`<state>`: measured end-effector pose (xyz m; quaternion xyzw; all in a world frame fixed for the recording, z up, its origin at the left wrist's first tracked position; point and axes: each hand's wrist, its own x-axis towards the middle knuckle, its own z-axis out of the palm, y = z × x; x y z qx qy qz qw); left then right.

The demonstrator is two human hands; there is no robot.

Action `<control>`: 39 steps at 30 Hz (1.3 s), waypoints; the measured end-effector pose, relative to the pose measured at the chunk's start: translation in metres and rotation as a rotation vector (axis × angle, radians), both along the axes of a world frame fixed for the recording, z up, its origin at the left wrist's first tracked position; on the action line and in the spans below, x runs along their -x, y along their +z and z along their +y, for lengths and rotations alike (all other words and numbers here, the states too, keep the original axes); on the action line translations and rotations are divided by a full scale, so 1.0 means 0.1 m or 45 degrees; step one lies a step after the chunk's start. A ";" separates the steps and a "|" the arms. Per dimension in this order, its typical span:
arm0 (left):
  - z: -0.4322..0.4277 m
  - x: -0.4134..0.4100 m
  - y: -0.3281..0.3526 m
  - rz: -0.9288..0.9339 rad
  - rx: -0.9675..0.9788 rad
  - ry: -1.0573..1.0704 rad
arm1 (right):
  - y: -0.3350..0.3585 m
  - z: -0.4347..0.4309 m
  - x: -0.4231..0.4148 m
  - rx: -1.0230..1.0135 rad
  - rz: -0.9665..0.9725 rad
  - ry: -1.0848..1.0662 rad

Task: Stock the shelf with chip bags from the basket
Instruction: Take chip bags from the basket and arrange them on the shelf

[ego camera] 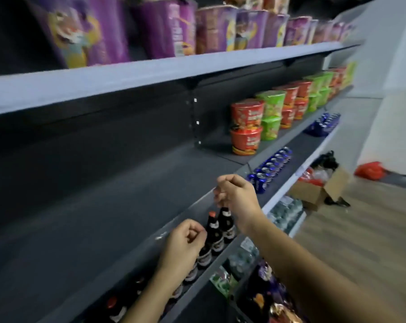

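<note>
The left hand [183,243] is curled into a fist just above the row of dark bottles [214,231] on the shelf [104,217], with nothing seen in it. The right hand [237,199] curls at the farthest bottle's neck, and whether it is pinching the neck cannot be told. Chip bags [274,297] lie below and to the right of the bottles. All the labels are too blurred to read.

Middle shelf [92,217]: wide bare deck left and centre, open to the back panel [104,136]. Dark bottles [214,231] line the front lip, blue cans [270,167] further right. Stacked noodle cups [246,127] block the right. Upper shelf [127,75] limits headroom.
</note>
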<state>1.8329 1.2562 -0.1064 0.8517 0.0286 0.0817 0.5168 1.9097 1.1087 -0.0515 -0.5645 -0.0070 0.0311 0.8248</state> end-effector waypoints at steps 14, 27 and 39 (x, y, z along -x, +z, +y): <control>-2.51 -0.65 -1.31 0.422 -0.084 -0.756 | -1.66 -2.84 0.41 0.184 0.300 -0.613; -2.78 -1.18 -2.92 0.880 -0.271 -0.918 | -3.28 -2.82 0.48 0.174 0.890 -0.781; -2.10 -1.44 -3.88 1.034 -0.779 -0.593 | -4.44 -2.23 0.26 0.265 1.451 -0.559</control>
